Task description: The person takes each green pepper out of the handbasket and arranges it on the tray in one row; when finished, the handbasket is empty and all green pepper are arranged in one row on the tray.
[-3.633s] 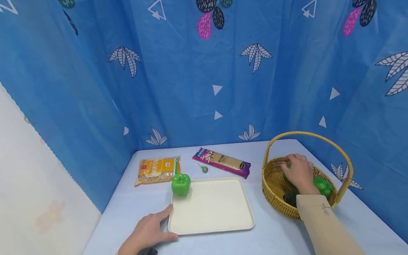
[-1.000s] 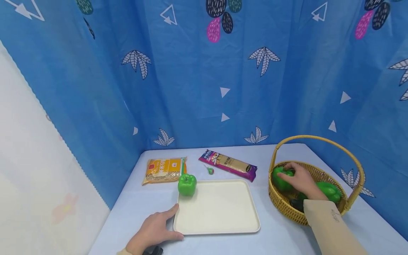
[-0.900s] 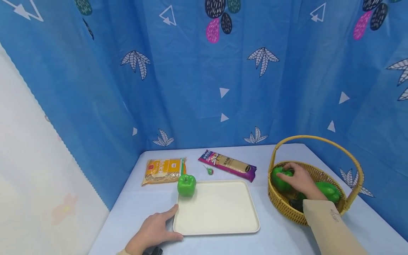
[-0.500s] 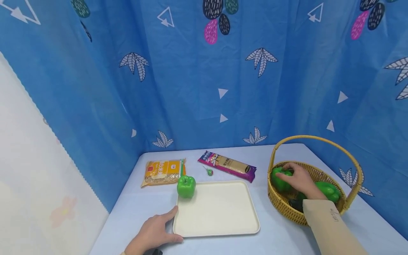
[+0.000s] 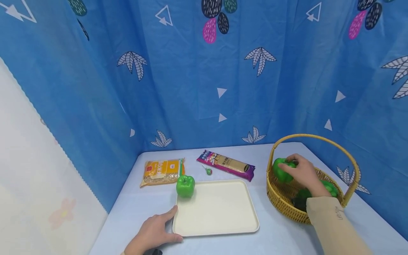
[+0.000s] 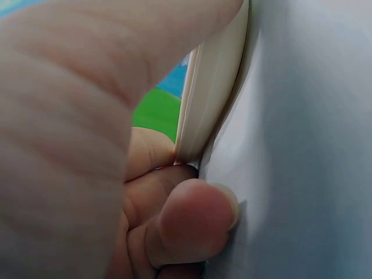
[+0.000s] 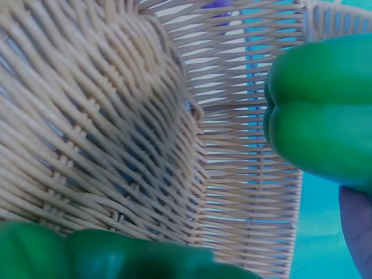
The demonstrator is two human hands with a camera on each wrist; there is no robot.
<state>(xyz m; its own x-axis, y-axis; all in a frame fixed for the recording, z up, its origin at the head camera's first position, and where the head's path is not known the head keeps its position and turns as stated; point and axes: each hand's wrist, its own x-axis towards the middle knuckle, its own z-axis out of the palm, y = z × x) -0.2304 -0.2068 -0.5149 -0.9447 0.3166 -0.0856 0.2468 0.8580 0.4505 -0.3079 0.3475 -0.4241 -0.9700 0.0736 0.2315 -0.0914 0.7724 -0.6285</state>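
In the head view my right hand [image 5: 304,173] grips a green bell pepper [image 5: 282,170] inside the wicker basket [image 5: 280,207], near its left wall. The right wrist view shows this bell pepper [image 7: 325,110] raised off the woven floor. Another green pepper [image 5: 329,187] and a dark green bumpy thing [image 5: 301,199] lie in the basket, partly behind my wrist. My left hand [image 5: 153,230] holds the near left corner of a cream tray [image 5: 216,209], thumb on the front edge and index finger on the left. A green bell pepper [image 5: 185,186] stands upright at the tray's far left corner.
Behind the tray lie a yellow grain bag [image 5: 162,172], a purple packet [image 5: 227,165] and a small lollipop [image 5: 208,171]. The basket's tall handle [image 5: 310,135] arches over my right hand. A blue patterned curtain [image 5: 191,78] closes off the back and sides.
The right hand has moved onto the bell pepper at the basket's left side and now lifts it slightly. The left hand stays on the tray corner. The head view has shifted a little.
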